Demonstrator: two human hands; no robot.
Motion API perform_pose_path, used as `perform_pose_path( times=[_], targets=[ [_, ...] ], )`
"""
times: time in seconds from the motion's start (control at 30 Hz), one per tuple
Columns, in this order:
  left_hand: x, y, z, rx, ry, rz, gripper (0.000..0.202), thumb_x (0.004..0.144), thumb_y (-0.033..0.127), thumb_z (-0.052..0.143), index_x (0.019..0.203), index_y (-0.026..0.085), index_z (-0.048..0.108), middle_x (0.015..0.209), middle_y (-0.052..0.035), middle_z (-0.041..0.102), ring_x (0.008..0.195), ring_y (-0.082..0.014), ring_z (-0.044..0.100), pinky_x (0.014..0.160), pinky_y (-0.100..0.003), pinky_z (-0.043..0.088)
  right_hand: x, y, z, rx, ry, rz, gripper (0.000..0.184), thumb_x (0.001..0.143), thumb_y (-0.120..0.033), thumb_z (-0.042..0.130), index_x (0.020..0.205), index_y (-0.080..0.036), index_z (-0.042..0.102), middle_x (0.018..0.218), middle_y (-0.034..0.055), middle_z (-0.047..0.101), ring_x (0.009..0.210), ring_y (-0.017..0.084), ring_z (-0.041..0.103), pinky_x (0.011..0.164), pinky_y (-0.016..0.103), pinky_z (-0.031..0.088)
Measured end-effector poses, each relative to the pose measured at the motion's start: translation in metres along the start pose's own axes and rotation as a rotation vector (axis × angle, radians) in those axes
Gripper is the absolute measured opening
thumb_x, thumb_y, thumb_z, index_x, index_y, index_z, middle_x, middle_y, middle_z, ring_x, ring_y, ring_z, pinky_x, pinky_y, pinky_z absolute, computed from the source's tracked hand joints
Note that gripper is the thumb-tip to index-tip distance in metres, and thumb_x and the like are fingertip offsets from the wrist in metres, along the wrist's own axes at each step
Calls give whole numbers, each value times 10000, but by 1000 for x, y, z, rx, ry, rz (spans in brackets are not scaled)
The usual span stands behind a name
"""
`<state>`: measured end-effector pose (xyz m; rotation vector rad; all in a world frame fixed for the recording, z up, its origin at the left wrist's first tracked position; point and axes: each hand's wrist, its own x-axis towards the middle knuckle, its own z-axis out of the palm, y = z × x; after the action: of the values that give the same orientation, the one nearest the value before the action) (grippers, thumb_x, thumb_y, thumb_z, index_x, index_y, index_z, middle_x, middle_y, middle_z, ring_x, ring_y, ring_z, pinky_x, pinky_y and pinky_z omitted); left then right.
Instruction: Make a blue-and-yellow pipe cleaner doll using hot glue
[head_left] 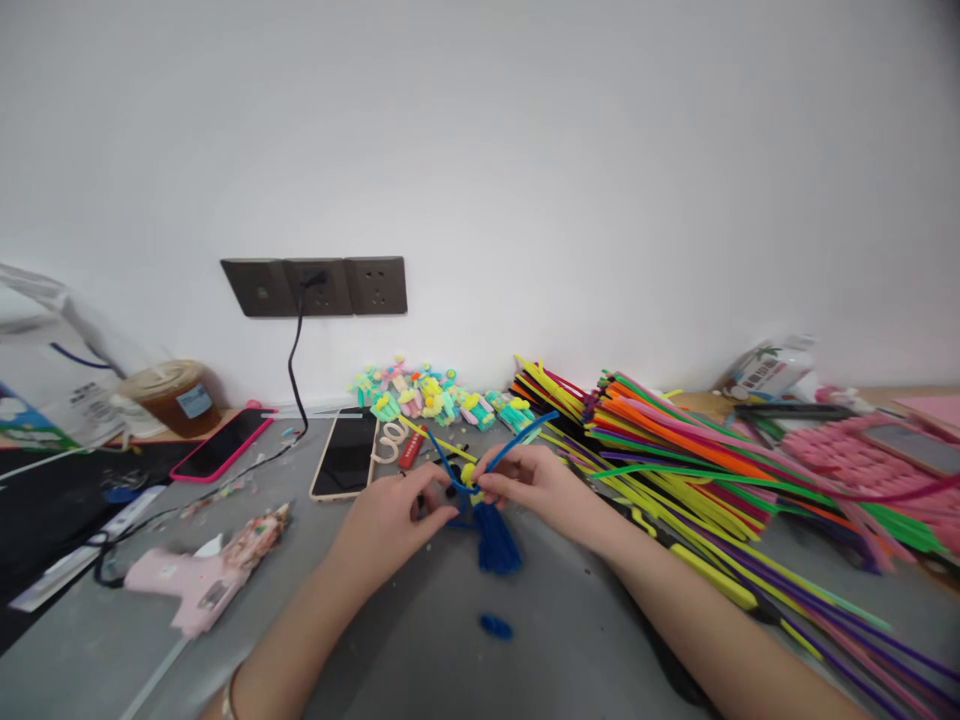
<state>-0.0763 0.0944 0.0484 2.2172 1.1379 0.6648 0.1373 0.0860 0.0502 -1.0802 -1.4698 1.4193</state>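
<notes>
Both hands meet over a small pipe-cleaner figure, which has a yellow upper part (pixel 469 474) and a flared blue lower part (pixel 498 540). A blue pipe cleaner (pixel 517 442) loops round its upper part, with both ends sticking up in a V. My right hand (pixel 531 484) pinches this pipe cleaner at the right of the loop. On the left side, my left hand (pixel 401 515) has its curled fingers at the loop, closed on the blue strand as far as I can see; its fingertips are partly hidden. A small blue oval piece (pixel 496 627) lies on the grey mat below.
Colourful pipe cleaners (pixel 675 450) lie heaped at the right, beside a yellow-and-black tool (pixel 712 577). Small pastel pieces (pixel 435 395) are piled by the wall. Leftward are two phones (pixel 345 455), a pink glue gun (pixel 202 580) with its cord, and a drink cup (pixel 172 397).
</notes>
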Motion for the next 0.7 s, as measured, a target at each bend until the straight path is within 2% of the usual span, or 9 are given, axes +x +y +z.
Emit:
perform_pose_path(
  times=[0.1, 0.23, 0.37, 0.53, 0.7],
  targets=[
    [1, 5, 1, -130, 82, -39, 204, 795, 359, 683, 923, 200, 677, 664, 28, 626, 545, -123, 493, 545, -220, 372, -1, -5, 2, 81, 36, 14, 399, 685, -499, 810, 799, -162, 628, 683, -1, 692, 652, 143, 677, 626, 260, 537],
    [1, 11, 7, -428, 100, -107, 238, 827, 398, 627, 803, 163, 655, 656, 12, 606, 572, -119, 498, 541, -215, 370, -3, -6, 10, 118, -4, 12, 362, 665, -438, 843, 751, -155, 635, 670, 3, 691, 634, 128, 663, 611, 242, 526],
    [1, 12, 10, -577, 33, -157, 309, 814, 447, 628, 724, 152, 644, 609, 15, 573, 569, -118, 472, 546, -220, 360, -1, -1, 12, 165, -34, 19, 390, 621, -427, 873, 771, -155, 638, 635, -15, 672, 586, 116, 638, 589, 239, 518],
    [1, 13, 5, -603, -2, -201, 326, 796, 430, 634, 644, 144, 610, 598, 14, 567, 581, -111, 457, 570, -220, 341, 1, 0, 7, 184, -20, -29, 412, 726, -505, 787, 871, -148, 643, 677, 4, 689, 618, 115, 652, 615, 235, 522],
    [-1, 16, 5, -612, -177, -201, 305, 784, 390, 650, 617, 134, 637, 613, 4, 604, 605, -113, 467, 592, -230, 324, -2, -1, 6, 129, -100, -53, 361, 748, -479, 780, 815, -143, 666, 649, 0, 665, 580, 111, 604, 592, 239, 494]
  ],
)
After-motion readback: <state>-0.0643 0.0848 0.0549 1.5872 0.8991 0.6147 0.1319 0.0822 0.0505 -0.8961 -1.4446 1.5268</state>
